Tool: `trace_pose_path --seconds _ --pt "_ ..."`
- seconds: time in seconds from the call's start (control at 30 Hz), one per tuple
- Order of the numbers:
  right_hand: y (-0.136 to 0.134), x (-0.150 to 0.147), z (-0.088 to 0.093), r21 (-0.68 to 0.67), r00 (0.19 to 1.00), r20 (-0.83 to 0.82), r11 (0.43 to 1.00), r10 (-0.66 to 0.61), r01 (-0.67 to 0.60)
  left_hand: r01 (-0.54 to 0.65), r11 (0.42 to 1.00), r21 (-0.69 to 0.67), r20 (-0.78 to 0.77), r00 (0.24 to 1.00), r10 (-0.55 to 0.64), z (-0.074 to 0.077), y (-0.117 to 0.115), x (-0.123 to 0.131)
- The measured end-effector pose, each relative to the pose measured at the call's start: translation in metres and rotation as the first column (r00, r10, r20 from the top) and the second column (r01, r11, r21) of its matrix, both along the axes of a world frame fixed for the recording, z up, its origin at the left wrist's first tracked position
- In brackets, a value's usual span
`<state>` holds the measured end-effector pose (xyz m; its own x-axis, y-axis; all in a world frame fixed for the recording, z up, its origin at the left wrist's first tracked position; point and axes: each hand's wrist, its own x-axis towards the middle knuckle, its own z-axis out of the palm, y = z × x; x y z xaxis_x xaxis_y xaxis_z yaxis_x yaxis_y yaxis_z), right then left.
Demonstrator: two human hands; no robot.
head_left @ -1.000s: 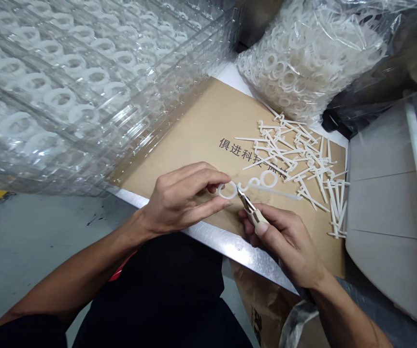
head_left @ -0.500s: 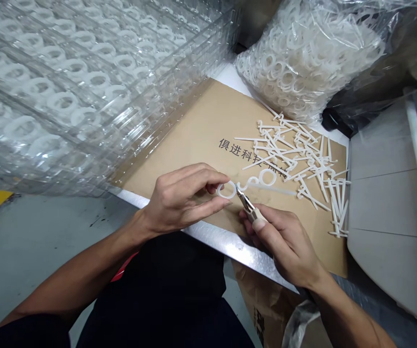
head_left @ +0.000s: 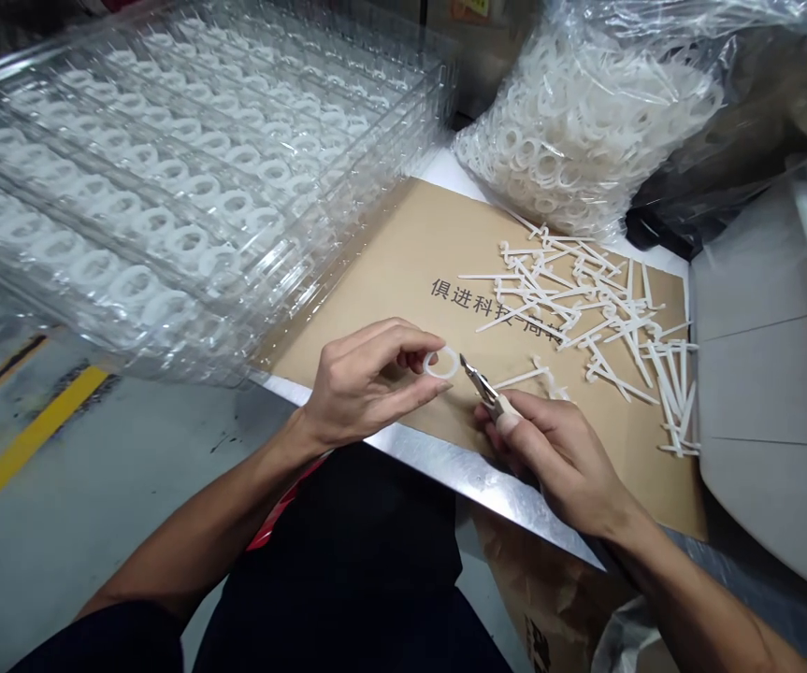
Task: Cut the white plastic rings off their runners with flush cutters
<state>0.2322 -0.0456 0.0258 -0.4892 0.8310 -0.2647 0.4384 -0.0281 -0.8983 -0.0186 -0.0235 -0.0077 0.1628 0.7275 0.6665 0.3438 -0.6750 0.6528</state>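
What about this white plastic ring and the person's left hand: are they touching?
Touching. The head view shows the white plastic ring held up by the fingers of the left hand, its edge against them.

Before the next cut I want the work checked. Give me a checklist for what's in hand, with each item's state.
1. White plastic ring free of any runner: ok, none shows attached.
2. Ring secure in the left hand: ok, pinched between thumb and fingers.
3. Ring's cut edge smooth: cannot tell, too small to see.
4. Small cutters ready in the right hand: ok, gripped with tips toward the ring.
5. Cutter tips clear of the ring: cannot tell, they are very close.
6. Loose runner away from the ring: ok, it lies apart on the cardboard sheet.
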Motion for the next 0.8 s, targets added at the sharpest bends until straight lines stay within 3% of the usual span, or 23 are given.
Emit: trace_pose_path --seconds 0.47,0.67,0.8 --pt "0.004 0.002 0.000 0.033 0.999 -0.032 0.999 0.000 0.002 -0.034 0.998 0.051 -0.030 0.999 0.036 0.001 0.003 -0.002" --pt "0.004 0.002 -0.001 -0.021 0.998 -0.069 1.000 0.012 -0.013 -0.034 0.999 -0.041 0.037 0.999 0.035 0.001 0.003 -0.001" --pt "0.002 0.002 -0.003 -0.125 0.995 -0.095 0.992 -0.002 -0.009 0.027 0.979 -0.201 0.174 0.985 0.009 0.014 -0.011 -0.007"
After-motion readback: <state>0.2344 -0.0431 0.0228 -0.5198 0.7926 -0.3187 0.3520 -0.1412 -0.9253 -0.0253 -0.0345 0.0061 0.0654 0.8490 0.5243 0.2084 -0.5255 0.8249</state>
